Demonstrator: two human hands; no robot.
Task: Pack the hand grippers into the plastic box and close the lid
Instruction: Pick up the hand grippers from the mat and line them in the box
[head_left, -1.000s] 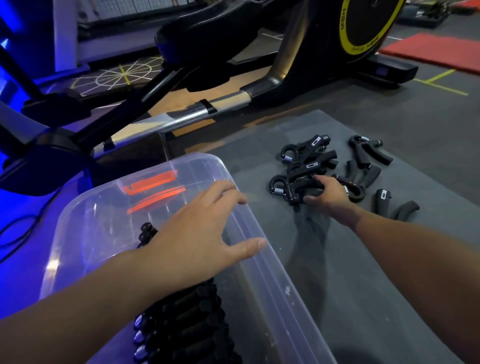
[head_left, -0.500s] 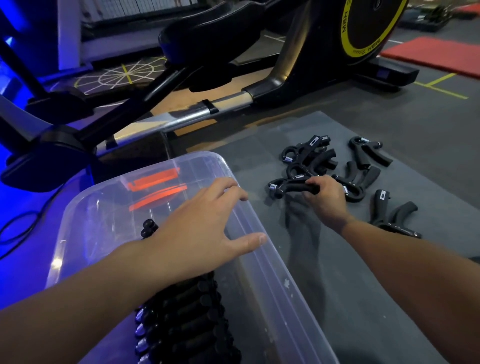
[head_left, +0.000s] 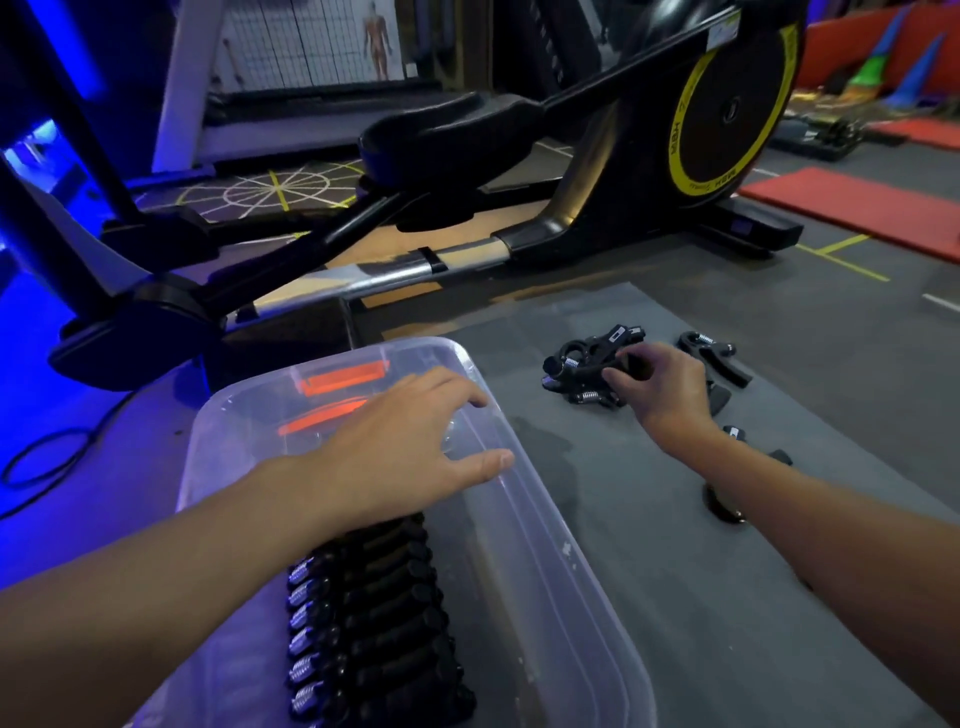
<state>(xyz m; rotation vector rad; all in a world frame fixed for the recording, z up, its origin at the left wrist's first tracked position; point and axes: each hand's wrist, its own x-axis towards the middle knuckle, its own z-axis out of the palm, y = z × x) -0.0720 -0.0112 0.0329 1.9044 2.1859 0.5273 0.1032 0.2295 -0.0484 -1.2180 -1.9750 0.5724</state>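
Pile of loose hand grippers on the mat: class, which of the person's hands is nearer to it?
Right. The right hand grips a gripper in the pile; the left hand is spread above the plastic box, apart from it.

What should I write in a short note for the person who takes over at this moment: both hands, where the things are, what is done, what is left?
Left hand: open, fingers spread, over the box, holding nothing.
Right hand: grips one hand gripper at the pile on the mat.
Done: a row of hand grippers lies packed in the box.
Left: put the held one, the pile and the other loose gripper and its neighbours on the mat into the box, then close the lid. No lid is on the box; I cannot tell where it is.
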